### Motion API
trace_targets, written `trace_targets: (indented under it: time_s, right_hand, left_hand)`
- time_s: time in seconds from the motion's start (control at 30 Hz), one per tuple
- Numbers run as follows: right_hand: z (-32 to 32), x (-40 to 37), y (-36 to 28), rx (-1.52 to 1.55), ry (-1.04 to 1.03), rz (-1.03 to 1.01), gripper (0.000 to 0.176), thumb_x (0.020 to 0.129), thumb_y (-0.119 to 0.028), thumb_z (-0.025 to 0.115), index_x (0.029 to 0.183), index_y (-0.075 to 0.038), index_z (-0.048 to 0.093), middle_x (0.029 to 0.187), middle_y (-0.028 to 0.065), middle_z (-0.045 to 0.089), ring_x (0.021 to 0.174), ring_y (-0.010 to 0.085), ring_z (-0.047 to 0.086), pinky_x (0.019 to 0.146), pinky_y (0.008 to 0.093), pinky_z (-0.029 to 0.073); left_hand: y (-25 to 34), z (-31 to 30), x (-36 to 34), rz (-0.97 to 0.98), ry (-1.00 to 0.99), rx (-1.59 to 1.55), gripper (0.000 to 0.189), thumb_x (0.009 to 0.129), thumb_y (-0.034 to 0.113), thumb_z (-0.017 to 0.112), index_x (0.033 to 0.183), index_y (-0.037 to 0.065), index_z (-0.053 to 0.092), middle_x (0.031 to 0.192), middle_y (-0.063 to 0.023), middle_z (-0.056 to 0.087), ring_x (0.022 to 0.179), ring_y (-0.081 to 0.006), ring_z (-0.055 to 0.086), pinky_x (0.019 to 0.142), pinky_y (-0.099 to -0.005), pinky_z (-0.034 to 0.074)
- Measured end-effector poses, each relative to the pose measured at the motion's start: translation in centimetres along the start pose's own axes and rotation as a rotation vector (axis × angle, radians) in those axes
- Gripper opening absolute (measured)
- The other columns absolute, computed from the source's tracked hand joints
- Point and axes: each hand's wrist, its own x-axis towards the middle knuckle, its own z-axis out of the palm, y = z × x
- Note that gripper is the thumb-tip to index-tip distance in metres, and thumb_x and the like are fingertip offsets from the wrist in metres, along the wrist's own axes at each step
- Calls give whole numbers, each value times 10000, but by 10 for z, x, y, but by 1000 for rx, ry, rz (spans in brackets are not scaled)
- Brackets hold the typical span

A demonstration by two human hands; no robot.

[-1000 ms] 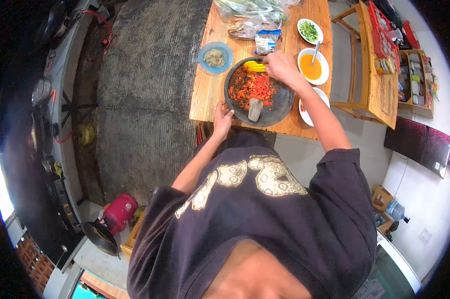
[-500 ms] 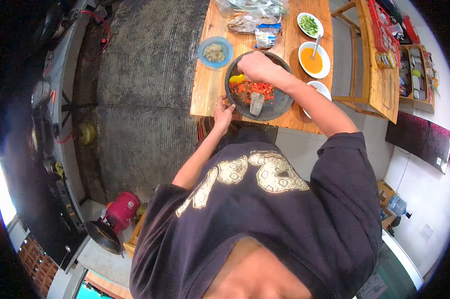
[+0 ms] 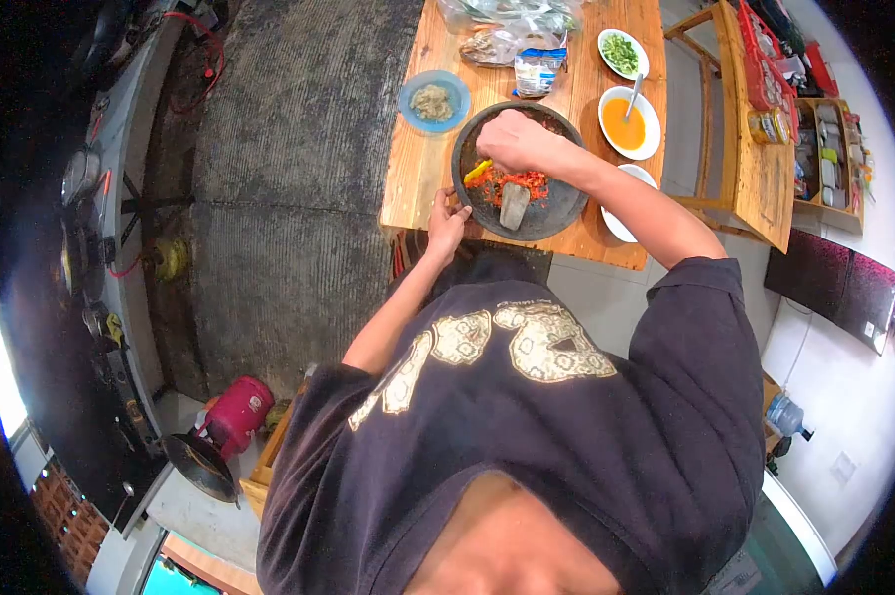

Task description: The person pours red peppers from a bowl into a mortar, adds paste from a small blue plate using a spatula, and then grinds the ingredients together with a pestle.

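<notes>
The right hand (image 3: 512, 144) hangs curled over the far half of a dark stone mortar (image 3: 558, 203). It is closed around a yellow scraper (image 3: 477, 170), and only the scraper's tip pokes out on the left-hand side of the fist. The tip touches a heap of crushed red chilli (image 3: 523, 181) in the middle of the mortar. A grey stone pestle (image 3: 514, 205) lies on the near side of the chilli, just under the right wrist and free of both hands.

The left hand (image 3: 447, 223) sits at the near left rim of the mortar with its fingertips against the stone. Whether it pinches the rim or only rests there cannot be told.

The right forearm crosses the mortar's right edge and hides part of a white plate (image 3: 628, 226) beside it. Beyond the right hand stands a white bowl of orange sauce (image 3: 628, 129) with a spoon in it, and further off is a small dish of chopped greens (image 3: 621, 52). Beyond the left hand is a blue plate (image 3: 433, 101) with a pale mash on it. A small packet (image 3: 538, 71) and clear plastic bags (image 3: 512, 25) lie at the far end of the wooden desk (image 3: 408, 188).
</notes>
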Motion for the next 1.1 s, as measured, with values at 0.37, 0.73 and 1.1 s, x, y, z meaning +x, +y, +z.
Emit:
trace_targets:
  time_s: [0.37, 0.73, 1.1]
  right_hand:
    - [11, 4, -25, -103, 257, -213, 97, 627, -120, 642, 596, -29, 630, 617, 140, 626, 611, 270, 648, 529, 379, 490]
    - [10, -8, 4, 66, 548, -185, 84, 678, -88, 606, 630, -39, 558, 625, 137, 581, 596, 313, 610, 523, 419, 486]
    - [20, -33, -3, -34, 277, 90, 81, 640, -128, 652, 618, -50, 654, 634, 133, 636, 637, 284, 661, 550, 374, 513]
  left_hand:
    - [-9, -5, 2, 192, 102, 280, 257, 849, 37, 574, 1091, 40, 488, 833, -131, 638, 745, -207, 633, 618, -356, 490]
    - [42, 42, -27, 636, -120, 1165, 420, 809, 438, 652, 846, 23, 604, 738, -183, 644, 683, -356, 643, 605, -447, 504]
    - [32, 50, -4, 545, -174, 1323, 586, 690, 593, 686, 732, 10, 641, 699, -178, 644, 679, -324, 652, 624, -440, 514]
